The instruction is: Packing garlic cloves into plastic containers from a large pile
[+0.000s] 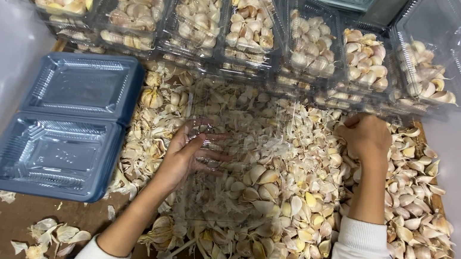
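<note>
- A brown table [7, 224] lies under a heap of garlic cloves [292, 204].
- The left hand [188, 153] grips a clear box [234, 148] over the heap.
- The right hand [366, 136] is closed on cloves.
- Filled boxes [251, 27] line the back; blue trays [66, 124] sit left.

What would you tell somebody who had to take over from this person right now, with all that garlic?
Left hand: holds an open clear clamshell box over the pile; some cloves already lie in its near half.
Right hand: closed, knuckles up, down in the loose garlic cloves at the far right of the pile.
Done: seven filled boxes stand in a row along the back, lids open.
Left: the box in hand is only part full, and a big heap of cloves covers the table. A stack of empty boxes waits on the left.
</note>
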